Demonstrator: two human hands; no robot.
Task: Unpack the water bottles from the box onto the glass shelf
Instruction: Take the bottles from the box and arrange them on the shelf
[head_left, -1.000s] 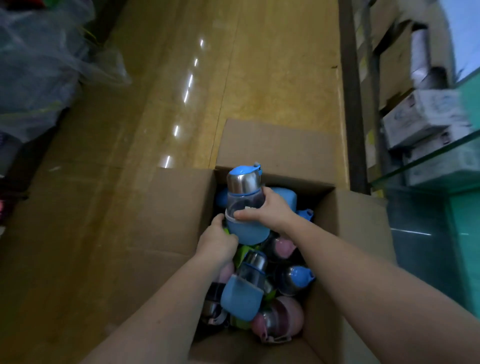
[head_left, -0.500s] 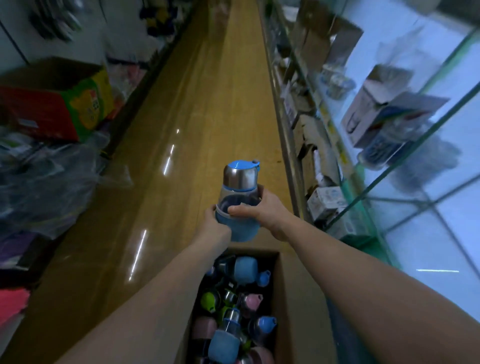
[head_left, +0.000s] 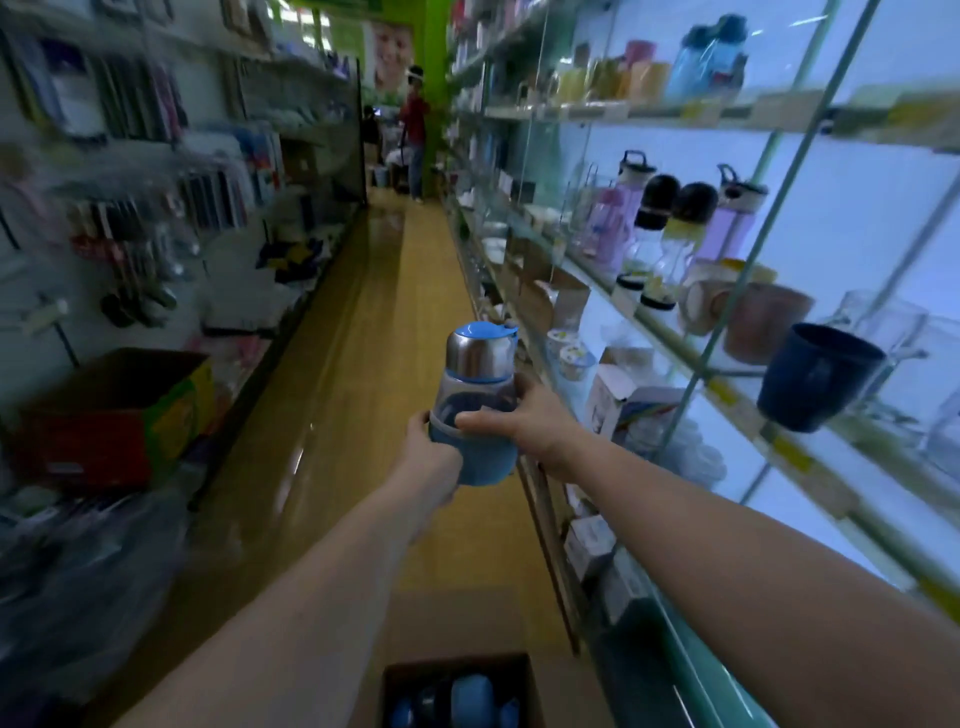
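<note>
I hold a blue water bottle upright in front of me, with a blue lid, a steel collar, a clear body and a blue sleeve at its base. My left hand grips the sleeve from the left and below. My right hand grips the body from the right, thumb across the front. The cardboard box lies open at the bottom edge with several blue bottles inside. Glass shelves run along my right, stocked with bottles, cups and a dark blue mug.
A wooden-floored shop aisle stretches ahead. Racks of hanging goods line the left, with a red and yellow carton and plastic-wrapped bundles on the floor. A person stands at the far end. Small boxes sit on lower shelves.
Both hands have lifted the blue bottle out of the box to chest height. My view has swung up from the box to the aisle and the glass shelves.
</note>
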